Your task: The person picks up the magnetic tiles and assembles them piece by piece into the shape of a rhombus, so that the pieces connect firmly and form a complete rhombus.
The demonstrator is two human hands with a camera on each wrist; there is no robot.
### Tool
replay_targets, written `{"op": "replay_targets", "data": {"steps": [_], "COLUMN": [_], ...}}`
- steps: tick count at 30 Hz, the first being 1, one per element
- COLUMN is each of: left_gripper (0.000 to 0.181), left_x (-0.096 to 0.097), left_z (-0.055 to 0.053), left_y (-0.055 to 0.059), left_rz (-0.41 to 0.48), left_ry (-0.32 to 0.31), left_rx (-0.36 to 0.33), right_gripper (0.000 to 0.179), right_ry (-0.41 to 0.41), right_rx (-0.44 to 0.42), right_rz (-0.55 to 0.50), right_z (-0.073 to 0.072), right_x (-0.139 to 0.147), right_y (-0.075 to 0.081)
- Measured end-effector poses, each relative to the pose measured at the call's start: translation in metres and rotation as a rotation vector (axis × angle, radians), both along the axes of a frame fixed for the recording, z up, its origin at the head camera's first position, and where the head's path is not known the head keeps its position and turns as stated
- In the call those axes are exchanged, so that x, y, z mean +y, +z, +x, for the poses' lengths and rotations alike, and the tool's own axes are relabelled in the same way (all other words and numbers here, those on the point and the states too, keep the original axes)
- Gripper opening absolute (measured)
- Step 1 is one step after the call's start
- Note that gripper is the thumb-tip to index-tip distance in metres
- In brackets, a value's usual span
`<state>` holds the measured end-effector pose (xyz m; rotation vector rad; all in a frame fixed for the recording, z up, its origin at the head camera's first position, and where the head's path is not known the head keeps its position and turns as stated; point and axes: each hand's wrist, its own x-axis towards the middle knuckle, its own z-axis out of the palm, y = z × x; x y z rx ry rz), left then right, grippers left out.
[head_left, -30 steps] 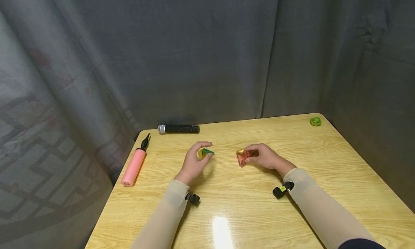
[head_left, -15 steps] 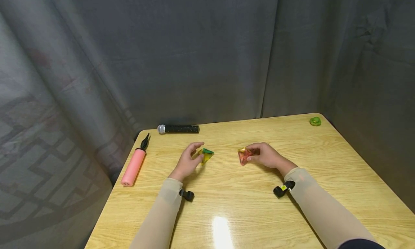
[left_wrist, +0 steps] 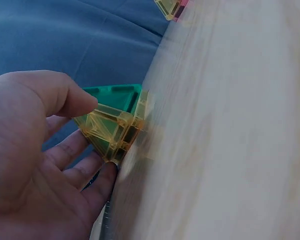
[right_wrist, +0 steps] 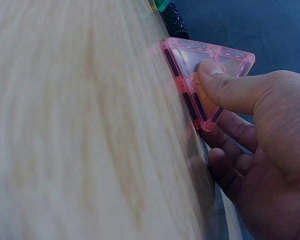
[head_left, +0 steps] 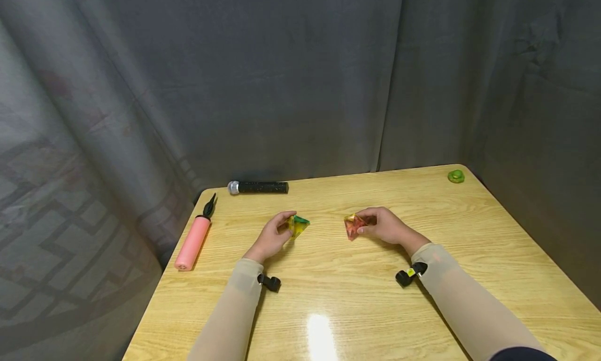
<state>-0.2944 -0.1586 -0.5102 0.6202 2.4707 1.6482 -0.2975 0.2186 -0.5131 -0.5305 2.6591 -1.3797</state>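
Two see-through magnetic tile pyramids stand on the wooden table (head_left: 357, 298), a gap between them. My left hand (head_left: 271, 238) holds the yellow and green pyramid (head_left: 300, 226) by its left side. In the left wrist view the thumb presses a yellow tile (left_wrist: 112, 116), the green tile (left_wrist: 115, 95) shows behind, and the fingers curl below. With thumb and fingers, my right hand (head_left: 387, 227) pinches the pink and yellow pyramid (head_left: 352, 229) from the right. The thumb lies flat across the pink tile (right_wrist: 230, 54) in the right wrist view, its lower edge down at the tabletop.
A black microphone (head_left: 262, 187) with a silver head lies along the back edge. At the left edge is a pink hand pump (head_left: 194, 244) with a black nozzle. A small green coiled object (head_left: 455, 176) sits in the far right corner. Grey curtains (head_left: 281, 89) hang behind.
The left hand has drawn back to the left, and its fingers have come in round the yellow and green pyramid. The pink pyramid and right hand have shifted slightly right.
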Motion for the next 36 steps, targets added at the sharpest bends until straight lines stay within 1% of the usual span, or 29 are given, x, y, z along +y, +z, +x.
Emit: {"op": "replay_targets", "data": {"steps": [5,7,15,23,29,36], "left_gripper": [0.053,0.053,0.054,0.051,0.049,0.043], "left_x": [-0.001,-0.002,-0.002,0.001,0.003,0.01], "left_z": [-0.001,-0.001,0.001,0.003,0.006,0.01], "left_y": [-0.002,-0.003,0.0,0.001,0.003,0.004], "left_rz": [-0.027,-0.038,-0.071,-0.139,-0.184,-0.207], "left_ry": [0.008,-0.002,0.002,0.009,0.026,-0.016], "left_rx": [-0.006,-0.005,0.0,0.019,0.004,0.036], "right_gripper": [0.043,0.043,0.043,0.043,0.042,0.037], "right_ry": [0.001,0.001,-0.003,-0.013,-0.003,0.022], "right_rx": [0.005,0.006,0.007,0.007,0.01,0.029], "right_rz": [-0.001,-0.003,-0.003,0.009,0.011,0.005], "right_z": [0.0,0.0,0.0,0.0,-0.001,0.001], "right_x": [0.0,0.0,-0.001,-0.001,-0.002,-0.004], "right_y": [0.0,0.0,-0.001,-0.001,-0.001,0.001]}}
